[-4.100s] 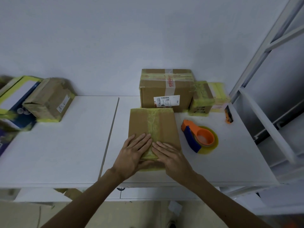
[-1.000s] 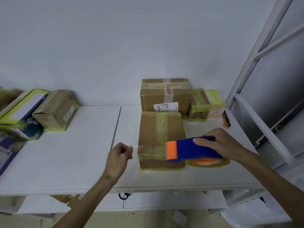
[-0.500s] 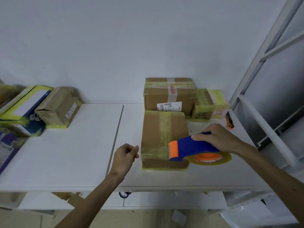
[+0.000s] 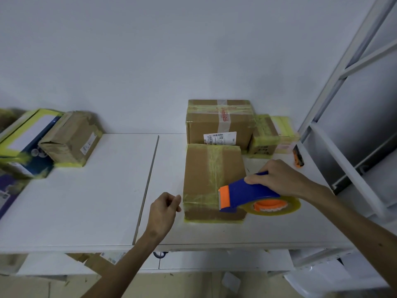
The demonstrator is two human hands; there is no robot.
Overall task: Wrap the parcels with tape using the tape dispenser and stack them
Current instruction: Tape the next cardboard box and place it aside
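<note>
A flat brown cardboard parcel (image 4: 212,168) lies on the white table (image 4: 86,201), with a lengthwise strip of yellowish tape on top. My right hand (image 4: 279,179) grips the blue and orange tape dispenser (image 4: 242,195), whose orange mouth sits on the parcel's near right part. A band of clear tape (image 4: 199,200) runs across the parcel's near end to its left edge. There my left hand (image 4: 164,208) pinches the tape's end beside the parcel.
Behind the parcel stand a bigger taped box (image 4: 219,123) with a label and a small yellow-taped box (image 4: 266,134). An orange cutter (image 4: 298,158) lies at the far right. More boxes (image 4: 71,138) sit at the left. A white metal rack (image 4: 343,104) rises on the right.
Four seconds ago both hands pressed flat on the parcel and the dispenser lay on the table. Since then my right hand took it up; the tape band has been drawn across the parcel's near end.
</note>
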